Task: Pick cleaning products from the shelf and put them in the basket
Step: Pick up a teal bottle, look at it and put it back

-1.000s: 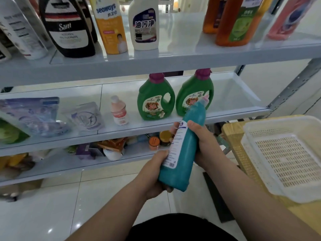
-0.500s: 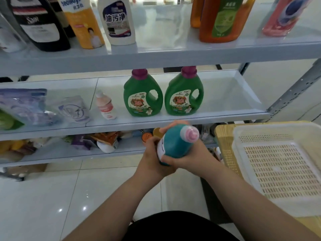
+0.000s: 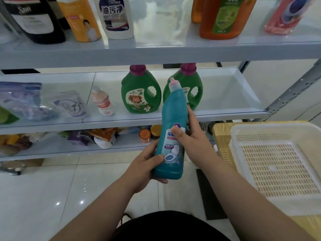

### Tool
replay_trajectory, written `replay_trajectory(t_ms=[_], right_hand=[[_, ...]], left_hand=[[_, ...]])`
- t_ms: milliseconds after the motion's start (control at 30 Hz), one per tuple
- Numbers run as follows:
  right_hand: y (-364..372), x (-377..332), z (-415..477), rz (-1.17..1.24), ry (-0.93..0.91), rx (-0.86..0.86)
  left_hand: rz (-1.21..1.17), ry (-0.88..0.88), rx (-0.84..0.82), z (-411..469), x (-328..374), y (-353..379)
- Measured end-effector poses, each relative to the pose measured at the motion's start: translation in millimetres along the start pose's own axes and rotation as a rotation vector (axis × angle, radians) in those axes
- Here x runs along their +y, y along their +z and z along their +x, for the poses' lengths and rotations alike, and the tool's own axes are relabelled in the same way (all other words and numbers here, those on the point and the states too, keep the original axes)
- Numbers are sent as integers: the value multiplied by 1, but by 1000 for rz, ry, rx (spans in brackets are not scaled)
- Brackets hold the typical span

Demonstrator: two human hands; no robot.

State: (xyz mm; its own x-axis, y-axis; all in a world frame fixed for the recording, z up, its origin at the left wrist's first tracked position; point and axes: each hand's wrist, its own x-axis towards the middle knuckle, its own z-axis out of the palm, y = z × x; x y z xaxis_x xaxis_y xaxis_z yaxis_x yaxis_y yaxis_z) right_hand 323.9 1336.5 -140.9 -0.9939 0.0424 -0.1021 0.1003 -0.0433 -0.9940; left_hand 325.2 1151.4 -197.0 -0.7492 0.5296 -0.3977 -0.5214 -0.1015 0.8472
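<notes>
Teal cleaner bottle (image 3: pixel 173 110) is off the shelf (image 3: pixel 225 115), upright in front of me. Left grip (image 3: pixel 144 169) wraps its base, right grip (image 3: pixel 192 140) holds mid-label, thumb on the front. Basket (image 3: pixel 271 127) sits on the bench (image 3: pixel 221 134) to my right, well apart. Risks: smooth plastic slips when I go one-handed; the spout clips the green jugs (image 3: pixel 192 87) behind it on the swing; the tall bottle topples if set upright.

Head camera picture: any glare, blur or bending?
Head view: bright glints on the floor tiles, washed-out sheen on the top shelf; the wide lens bows the shelf edges; the pouches at left look soft, the teal bottle label sharper.
</notes>
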Motion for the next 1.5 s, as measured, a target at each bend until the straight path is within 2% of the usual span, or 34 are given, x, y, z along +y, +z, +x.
replay_trajectory(t_ms=[167,300,500,667,800,867,1033,1167,1333,1500], right_hand=[[30,5,6,45,13,50],[53,10,12,-15,-3,55],[97,0,22,-186,-112,144],[108,-40,48,-187,-267,275],[98,-84,77,-218,-400,383],[88,-103,95,-196,-461,405],[57,-143,146,-188,-545,414],[36,-162,189,-203,-563,402],[28,-168,228,-240,-581,403],[27,-170,249,-324,-596,358]], left_hand=[[-119,-17,-132,-1,7,-31],[-82,55,-105,2,27,-56],[222,237,-14,0,85,-71],[547,547,-31,4,133,-69],[640,698,-19,23,177,-54],[762,781,45,38,197,-49],[1316,1024,475,74,226,-57],[1690,940,686,97,230,-64],[1807,880,767,111,225,-68],[1821,942,812,120,222,-73]])
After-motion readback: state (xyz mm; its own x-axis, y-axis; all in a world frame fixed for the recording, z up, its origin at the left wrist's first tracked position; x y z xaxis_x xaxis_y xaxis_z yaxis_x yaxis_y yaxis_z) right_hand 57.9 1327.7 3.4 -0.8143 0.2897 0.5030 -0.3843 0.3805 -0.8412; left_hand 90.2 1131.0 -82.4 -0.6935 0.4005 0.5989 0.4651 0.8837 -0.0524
